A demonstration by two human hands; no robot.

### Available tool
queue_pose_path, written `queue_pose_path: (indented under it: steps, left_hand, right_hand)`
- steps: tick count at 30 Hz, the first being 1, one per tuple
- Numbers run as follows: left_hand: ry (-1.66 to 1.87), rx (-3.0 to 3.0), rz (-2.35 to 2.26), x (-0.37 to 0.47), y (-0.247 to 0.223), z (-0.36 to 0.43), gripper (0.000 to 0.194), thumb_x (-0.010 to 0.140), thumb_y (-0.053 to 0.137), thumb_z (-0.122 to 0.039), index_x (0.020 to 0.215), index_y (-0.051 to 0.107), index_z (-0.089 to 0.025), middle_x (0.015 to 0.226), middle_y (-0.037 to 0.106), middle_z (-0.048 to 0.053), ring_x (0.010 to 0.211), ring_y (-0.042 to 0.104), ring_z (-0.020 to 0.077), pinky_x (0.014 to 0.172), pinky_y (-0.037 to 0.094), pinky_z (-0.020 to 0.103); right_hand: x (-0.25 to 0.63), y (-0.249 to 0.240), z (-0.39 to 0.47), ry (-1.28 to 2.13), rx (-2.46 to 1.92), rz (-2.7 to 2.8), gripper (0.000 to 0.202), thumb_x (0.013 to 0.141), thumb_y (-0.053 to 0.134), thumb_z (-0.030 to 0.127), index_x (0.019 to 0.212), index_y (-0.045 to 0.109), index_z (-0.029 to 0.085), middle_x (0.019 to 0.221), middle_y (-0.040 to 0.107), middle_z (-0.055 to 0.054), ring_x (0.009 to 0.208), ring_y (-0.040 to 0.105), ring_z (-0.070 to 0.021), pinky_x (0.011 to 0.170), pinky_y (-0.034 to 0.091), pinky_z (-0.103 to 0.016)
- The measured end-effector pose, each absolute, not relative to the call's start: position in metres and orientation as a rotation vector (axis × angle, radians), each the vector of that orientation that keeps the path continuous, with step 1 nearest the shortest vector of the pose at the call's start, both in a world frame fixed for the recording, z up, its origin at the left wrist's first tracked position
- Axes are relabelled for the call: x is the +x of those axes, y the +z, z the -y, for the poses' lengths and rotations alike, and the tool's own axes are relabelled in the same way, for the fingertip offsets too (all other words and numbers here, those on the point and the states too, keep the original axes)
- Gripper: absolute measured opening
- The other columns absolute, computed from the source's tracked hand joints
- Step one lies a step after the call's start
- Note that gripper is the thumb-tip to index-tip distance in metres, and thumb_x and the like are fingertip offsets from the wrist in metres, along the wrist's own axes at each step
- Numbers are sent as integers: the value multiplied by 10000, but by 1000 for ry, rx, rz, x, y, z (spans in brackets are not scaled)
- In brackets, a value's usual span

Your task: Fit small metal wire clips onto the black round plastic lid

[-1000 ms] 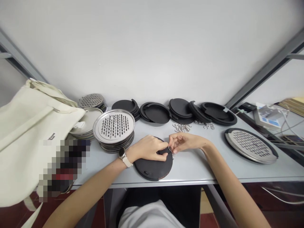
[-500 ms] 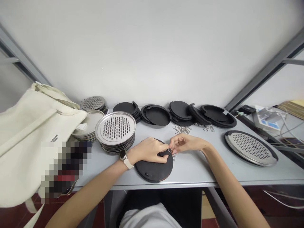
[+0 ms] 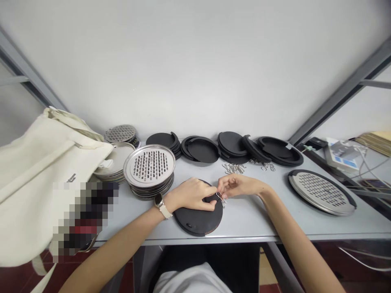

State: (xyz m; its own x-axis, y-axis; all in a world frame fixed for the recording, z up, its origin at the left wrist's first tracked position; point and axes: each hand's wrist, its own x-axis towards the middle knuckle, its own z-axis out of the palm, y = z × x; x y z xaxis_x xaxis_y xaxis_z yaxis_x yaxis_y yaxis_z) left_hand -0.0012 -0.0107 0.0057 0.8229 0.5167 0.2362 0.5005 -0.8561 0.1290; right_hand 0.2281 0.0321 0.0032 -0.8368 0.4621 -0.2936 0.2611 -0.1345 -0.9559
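A black round base [image 3: 200,221] lies flat near the table's front edge. My left hand [image 3: 197,195], with a watch on its wrist, is closed on it, thumb and forefinger gripping near its right rim. At that rim, my right hand [image 3: 232,185] pinches a small bent-wire metal hook [image 3: 220,196]. The hook touches or sits close to the rim; fingers hide where they meet. Behind my right hand lies a pile of similar hooks [image 3: 233,167].
To the left stand stacked metal grater discs [image 3: 149,167] and plain metal plates [image 3: 117,156]. Several black round bases [image 3: 203,149] line the wall. A grater disc in a black rim [image 3: 324,193] lies right. A cream bag [image 3: 39,171] hangs over the left side.
The hook between my right fingers has turned slightly at the base's rim. Both hands stay in nearly the same place, and the view has shifted a little.
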Motion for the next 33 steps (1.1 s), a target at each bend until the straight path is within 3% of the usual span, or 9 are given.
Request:
queue_pose_path:
  steps: [5,33]
  left_hand:
    - [415,2941,-816,-2,5,11,216,833,539,-370,723,504,-188,618,584,-10,566,544,140,508,232,279]
    - [416,2922,-817,-2,7,12,189,826,532,-360,762,547,-183,660,618,7,599,583,154,524,296,262]
  right_hand:
    - [228,3,-32,2128,-794,1950,271,721,757,259,930,652,123,854,673,-39,804,629,-131,790,486,-302]
    - [228,2,-31,2070,-848,1988,275,743,735,323,917,670,120,793,657,-37,737,605,-127,718,475,-275]
